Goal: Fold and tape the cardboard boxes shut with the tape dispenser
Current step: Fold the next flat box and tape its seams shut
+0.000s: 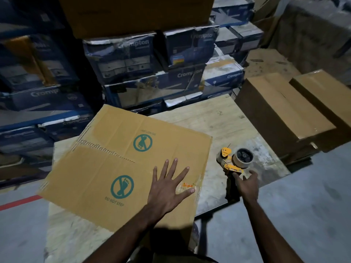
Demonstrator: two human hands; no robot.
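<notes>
Left hand point(169, 188) lies flat, fingers spread wide; right hand point(247, 185) curls round the dispenser point(241, 159); both arms reach forward.

Two hands: one left hand point(167, 188), one right hand point(247, 186). One flat cardboard box point(106, 168) lies under the left palm, printed with two green foot marks point(142, 142) point(122, 186). One tape dispenser point(235, 160) sits in the right hand's grip. Two closed brown boxes point(281, 111) point(326, 95) stand beyond it. Blue printed boxes point(121, 56) beyond the left fingertips: at least ten, partly hidden.

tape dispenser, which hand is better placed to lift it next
Right. The right hand grips the handle of the tape dispenser, while the left hand lies flat, fingers spread, on the box.
</notes>
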